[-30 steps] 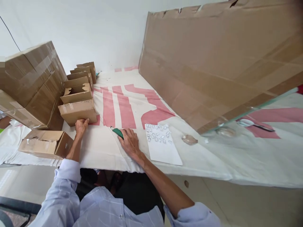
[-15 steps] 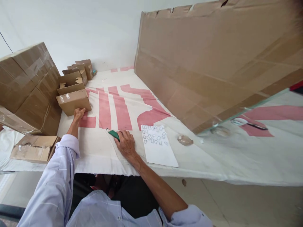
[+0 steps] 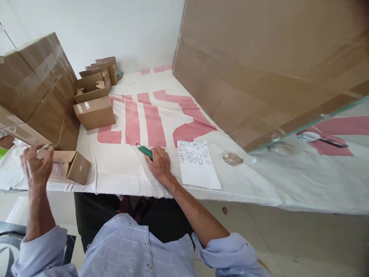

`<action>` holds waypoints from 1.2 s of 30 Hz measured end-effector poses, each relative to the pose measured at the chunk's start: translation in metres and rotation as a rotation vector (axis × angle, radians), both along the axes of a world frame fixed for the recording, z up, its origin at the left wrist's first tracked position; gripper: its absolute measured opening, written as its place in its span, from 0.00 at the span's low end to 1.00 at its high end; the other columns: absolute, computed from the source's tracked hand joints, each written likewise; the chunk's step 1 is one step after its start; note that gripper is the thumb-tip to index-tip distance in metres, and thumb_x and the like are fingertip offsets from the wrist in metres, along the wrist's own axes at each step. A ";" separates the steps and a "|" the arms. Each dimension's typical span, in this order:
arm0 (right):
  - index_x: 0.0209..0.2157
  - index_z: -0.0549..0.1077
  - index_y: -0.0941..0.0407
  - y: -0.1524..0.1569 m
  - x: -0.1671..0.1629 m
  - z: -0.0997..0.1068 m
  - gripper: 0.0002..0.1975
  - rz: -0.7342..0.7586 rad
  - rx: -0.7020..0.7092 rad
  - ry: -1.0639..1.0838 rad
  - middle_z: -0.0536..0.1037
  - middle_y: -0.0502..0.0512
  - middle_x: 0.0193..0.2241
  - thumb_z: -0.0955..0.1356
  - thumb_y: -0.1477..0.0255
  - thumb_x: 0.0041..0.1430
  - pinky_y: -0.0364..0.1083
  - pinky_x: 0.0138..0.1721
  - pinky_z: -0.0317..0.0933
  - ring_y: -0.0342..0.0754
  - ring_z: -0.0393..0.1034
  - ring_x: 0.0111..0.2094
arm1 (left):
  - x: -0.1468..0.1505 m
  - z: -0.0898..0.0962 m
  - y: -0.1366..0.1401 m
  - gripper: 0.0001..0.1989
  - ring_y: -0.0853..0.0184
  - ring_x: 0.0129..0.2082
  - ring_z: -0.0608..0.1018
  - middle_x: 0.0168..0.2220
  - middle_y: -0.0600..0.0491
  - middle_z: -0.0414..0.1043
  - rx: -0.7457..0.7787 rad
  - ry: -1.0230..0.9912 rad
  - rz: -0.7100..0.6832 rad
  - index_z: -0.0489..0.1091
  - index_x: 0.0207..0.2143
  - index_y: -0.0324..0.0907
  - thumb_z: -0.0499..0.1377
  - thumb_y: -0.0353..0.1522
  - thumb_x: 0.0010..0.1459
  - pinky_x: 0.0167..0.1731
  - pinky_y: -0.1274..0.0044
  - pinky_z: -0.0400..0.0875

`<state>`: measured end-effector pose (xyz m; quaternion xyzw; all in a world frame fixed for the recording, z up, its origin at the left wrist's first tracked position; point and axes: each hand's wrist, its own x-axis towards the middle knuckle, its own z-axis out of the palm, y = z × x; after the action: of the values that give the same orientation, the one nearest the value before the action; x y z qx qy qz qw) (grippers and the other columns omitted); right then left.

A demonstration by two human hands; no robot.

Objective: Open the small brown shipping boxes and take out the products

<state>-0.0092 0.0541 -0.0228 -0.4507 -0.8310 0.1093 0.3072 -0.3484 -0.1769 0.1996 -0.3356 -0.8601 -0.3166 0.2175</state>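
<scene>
My left hand (image 3: 36, 165) is at the left end of a taped cardboard box (image 3: 79, 168) near the table's front edge. Its fingers are bent and spread apart, covering that end of the box; whether they press on it I cannot tell. My right hand (image 3: 160, 163) rests on the cloth, wrapped round a green utility knife (image 3: 145, 151) whose tip points to the far left. Just right of this hand lies a white sheet of paper (image 3: 198, 171) with small drawn rectangles. An open-topped cardboard box (image 3: 96, 114) stands farther back on the left.
Stacked taped cartons (image 3: 43, 100) rise at the left. More small open boxes (image 3: 111, 69) line up behind them. A large cardboard sheet (image 3: 245, 77) leans across the back right. A tape roll (image 3: 233, 158) and a dark-handled tool (image 3: 331, 142) lie on the white cloth (image 3: 259, 188).
My left hand has left the open-topped box and moved left to the taped box. That taped box has shifted slightly rightward. My right hand keeps the knife in place; the view has tilted.
</scene>
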 end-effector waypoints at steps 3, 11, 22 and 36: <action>0.44 0.74 0.55 -0.001 -0.001 0.000 0.05 -0.006 0.003 0.009 0.79 0.65 0.46 0.67 0.71 0.70 0.55 0.50 0.60 0.61 0.67 0.48 | -0.034 -0.006 -0.034 0.20 0.31 0.62 0.75 0.48 0.42 0.79 -0.028 -0.164 0.178 0.76 0.38 0.46 0.69 0.50 0.51 0.67 0.35 0.64; 0.43 0.74 0.55 -0.002 0.003 -0.004 0.05 -0.016 0.011 -0.004 0.78 0.65 0.44 0.67 0.70 0.69 0.55 0.49 0.60 0.62 0.67 0.48 | -0.025 -0.029 -0.041 0.26 0.52 0.45 0.81 0.39 0.51 0.79 -0.004 -0.351 0.068 0.78 0.48 0.44 0.67 0.50 0.53 0.56 0.56 0.80; 0.45 0.74 0.54 0.003 0.009 -0.012 0.08 0.007 -0.011 0.026 0.78 0.63 0.44 0.65 0.68 0.69 0.54 0.49 0.60 0.61 0.67 0.48 | 0.086 -0.066 -0.024 0.28 0.53 0.52 0.82 0.60 0.44 0.77 -0.006 -0.457 -0.528 0.77 0.58 0.48 0.66 0.52 0.61 0.41 0.67 0.81; 0.43 0.76 0.55 0.003 0.011 -0.007 0.10 0.027 -0.027 0.037 0.79 0.64 0.43 0.65 0.66 0.69 0.56 0.49 0.63 0.61 0.68 0.47 | 0.082 -0.081 -0.012 0.19 0.50 0.58 0.82 0.67 0.43 0.75 0.257 -0.707 -0.591 0.71 0.36 0.45 0.71 0.47 0.56 0.48 0.65 0.80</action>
<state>0.0016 0.0571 -0.0302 -0.4417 -0.8295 0.1331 0.3148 -0.2659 -0.1886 0.1183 -0.4079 -0.7030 -0.5634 -0.1481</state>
